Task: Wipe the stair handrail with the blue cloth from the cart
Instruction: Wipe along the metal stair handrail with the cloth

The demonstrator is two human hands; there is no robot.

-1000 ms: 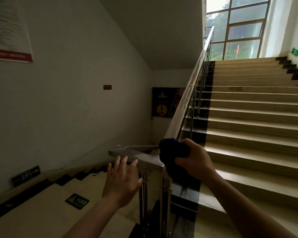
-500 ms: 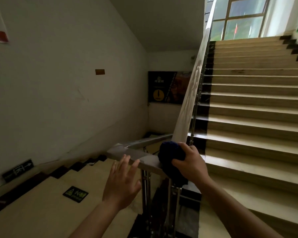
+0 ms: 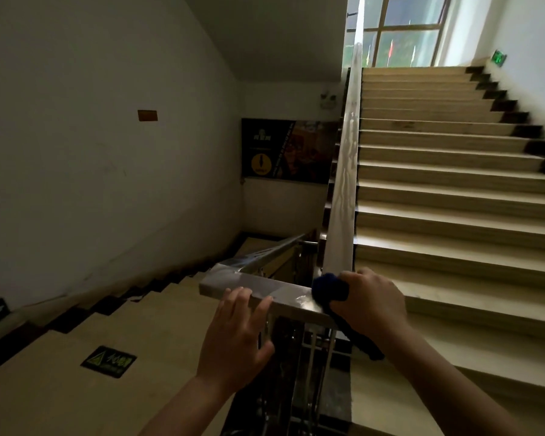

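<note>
Left hand point(image 3: 233, 338), fingers spread, has settled on the flat handrail point(image 3: 265, 286). Right hand point(image 3: 372, 302) still clutches blue cloth point(image 3: 328, 289) at the junction; upward stroke unstarted.

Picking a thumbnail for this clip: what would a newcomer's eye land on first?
The long shiny steel handrail climbs up the centre toward the bright window above the beige stairs. At its lower corner the right hand grips a bunched dark blue cloth against it, while the left hand rests straight fingers on the flat section.
</note>
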